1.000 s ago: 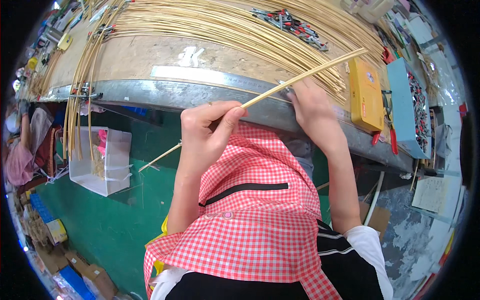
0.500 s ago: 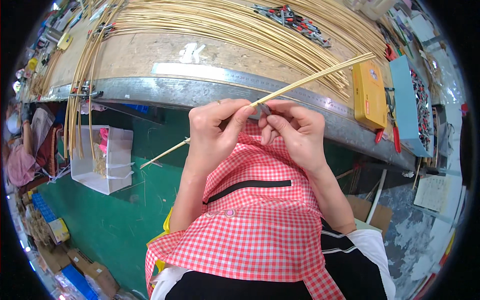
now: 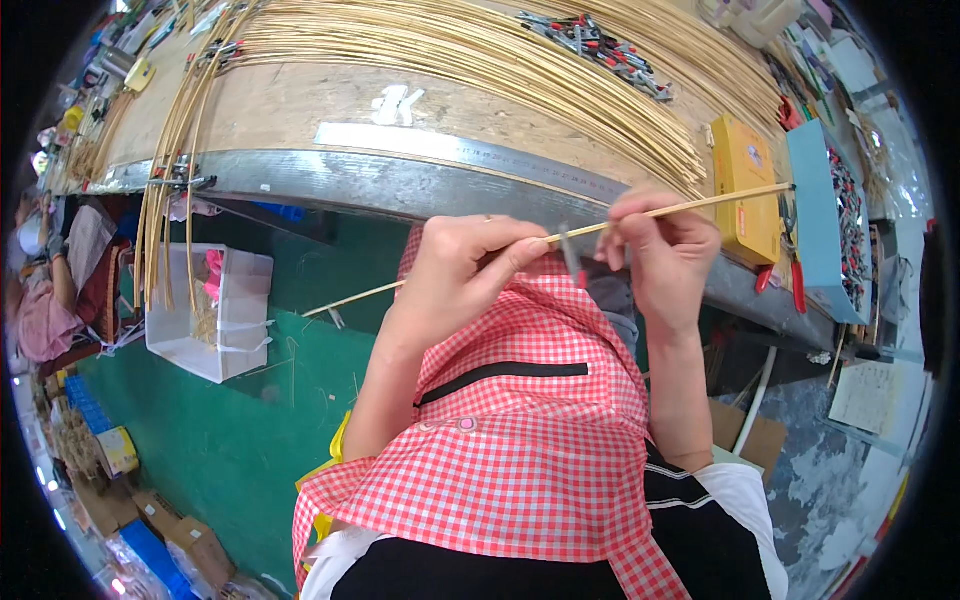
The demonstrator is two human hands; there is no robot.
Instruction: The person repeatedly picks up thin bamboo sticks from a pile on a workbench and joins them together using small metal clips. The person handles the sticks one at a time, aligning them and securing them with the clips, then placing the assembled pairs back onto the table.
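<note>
A thin bundle of pale bamboo strips (image 3: 735,197) slants across in front of me, its right end raised over the yellow box. My left hand (image 3: 462,268) pinches the bundle between thumb and forefinger. Just right of those fingers, a small spring clamp (image 3: 572,258) hangs on the strips, blurred by motion. My right hand (image 3: 672,255) is closed round the strips farther right, its fingertips slightly smeared. Beyond my left wrist the bundle's other end (image 3: 350,298) slopes down, with something small and pale attached near its tip.
Long bamboo strips (image 3: 480,65) cover the workbench, with a heap of spring clamps (image 3: 600,52) on them. A steel ruler (image 3: 470,152) lies along the front edge. At right are a yellow box (image 3: 745,190), red-handled pliers (image 3: 797,285) and a blue box of clamps (image 3: 815,220). A white bin (image 3: 240,330) stands below left.
My right hand has left the clamp and slid right along the strips. The clamp now sits on the bundle unheld. The splayed right ends have come together and dropped lower.
</note>
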